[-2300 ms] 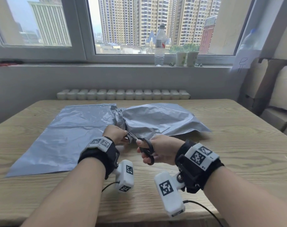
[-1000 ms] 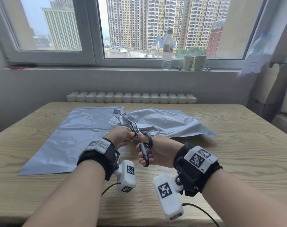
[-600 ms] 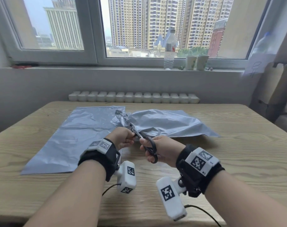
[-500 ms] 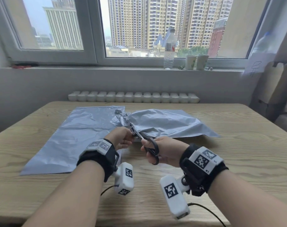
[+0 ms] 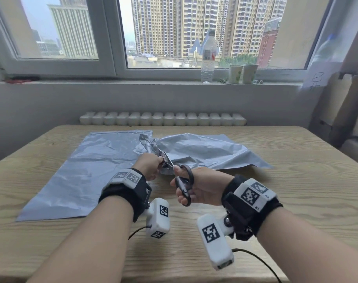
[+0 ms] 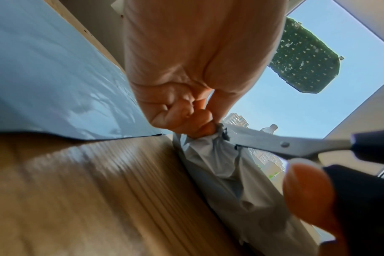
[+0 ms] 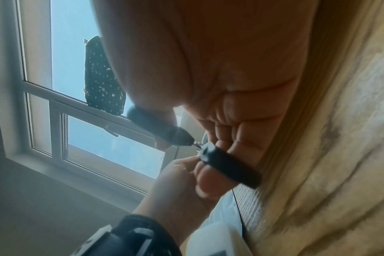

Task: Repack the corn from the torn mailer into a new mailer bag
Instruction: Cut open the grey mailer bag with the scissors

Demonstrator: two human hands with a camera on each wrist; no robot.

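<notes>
A crumpled grey mailer (image 5: pixel 204 150) lies on the wooden table (image 5: pixel 296 201) at centre right; nothing of the corn shows. A flat grey mailer (image 5: pixel 88 170) lies spread to its left. My left hand (image 5: pixel 149 165) pinches the bunched near end of the crumpled mailer (image 6: pixel 210 149). My right hand (image 5: pixel 196 186) grips black-handled scissors (image 5: pixel 184 184), thumb and fingers through the loops. The blades (image 6: pixel 281 144) are nearly closed and bite into the gathered plastic just right of my left fingers (image 6: pixel 193 124). In the right wrist view the black handle loop (image 7: pixel 230 168) sits round my fingers.
A water bottle (image 5: pixel 208 58) and two paper cups (image 5: pixel 242 73) stand on the window sill behind the table. A white radiator (image 5: pixel 161 119) runs along the table's far edge. Cardboard boxes (image 5: pixel 353 119) stand at the right.
The scissors have swung from upright to pointing up-left into the bunched mailer end, and their blades have closed on it. My left hand has kept its pinch throughout.
</notes>
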